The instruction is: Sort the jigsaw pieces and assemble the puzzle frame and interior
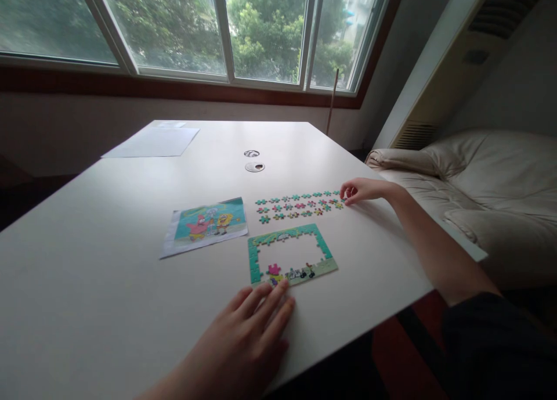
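Observation:
A half-built jigsaw (pixel 290 252) lies on the white table (pixel 108 284), its teal border joined and its middle bare. My left hand (pixel 248 336) rests flat on the table, fingers stretched out, fingertips touching the jigsaw's near edge. Rows of loose puzzle pieces (pixel 300 205) lie beyond it. My right hand (pixel 359 190) reaches to the right end of those rows, fingers curled in a pinch at a piece there. A cartoon reference picture (pixel 206 226) lies to the left of the jigsaw.
A sheet of paper (pixel 154 141) lies at the table's far left. Two round cable-hole covers (pixel 255 166) sit mid-table. A cream sofa (pixel 478 179) stands to the right of the table. Windows run along the far wall.

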`<state>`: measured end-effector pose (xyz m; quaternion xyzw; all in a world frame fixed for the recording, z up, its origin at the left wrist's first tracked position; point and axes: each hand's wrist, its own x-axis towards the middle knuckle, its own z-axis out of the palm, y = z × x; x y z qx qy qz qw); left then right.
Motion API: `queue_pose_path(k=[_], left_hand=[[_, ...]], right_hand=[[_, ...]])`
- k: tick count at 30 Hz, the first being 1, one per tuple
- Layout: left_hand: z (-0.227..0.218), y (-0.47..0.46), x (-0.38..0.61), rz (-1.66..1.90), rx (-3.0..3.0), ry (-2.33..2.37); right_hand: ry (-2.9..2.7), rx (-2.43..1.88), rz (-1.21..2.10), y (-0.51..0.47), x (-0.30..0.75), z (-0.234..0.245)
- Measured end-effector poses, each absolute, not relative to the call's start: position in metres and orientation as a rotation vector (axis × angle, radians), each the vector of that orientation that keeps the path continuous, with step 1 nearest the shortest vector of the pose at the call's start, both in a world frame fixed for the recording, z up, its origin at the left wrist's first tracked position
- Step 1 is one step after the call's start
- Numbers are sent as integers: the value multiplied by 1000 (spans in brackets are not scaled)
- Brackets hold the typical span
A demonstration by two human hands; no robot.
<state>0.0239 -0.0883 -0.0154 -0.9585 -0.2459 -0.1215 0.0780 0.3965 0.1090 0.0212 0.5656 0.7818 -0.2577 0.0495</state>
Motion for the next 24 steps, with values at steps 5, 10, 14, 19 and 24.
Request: queue_pose_path(k=[5, 10, 14, 19, 24], left_hand=[[-15, -89, 24, -343, -2878, -731], [-15, -89, 24, -373, -2879, -745], [-16, -88, 24, -388, -2872, -745], [-15, -88, 24, -367, -2865, -721], [-13, -87, 24, -339, -2879, -738]], right_hand=[[2391, 1773, -821, 110, 401, 15], [2400, 1808, -808, 111, 403, 11], [2418, 1835, -782, 111, 403, 10], [2428, 1851, -722, 112, 403, 8], [2441, 1845, -671, 111, 403, 8]])
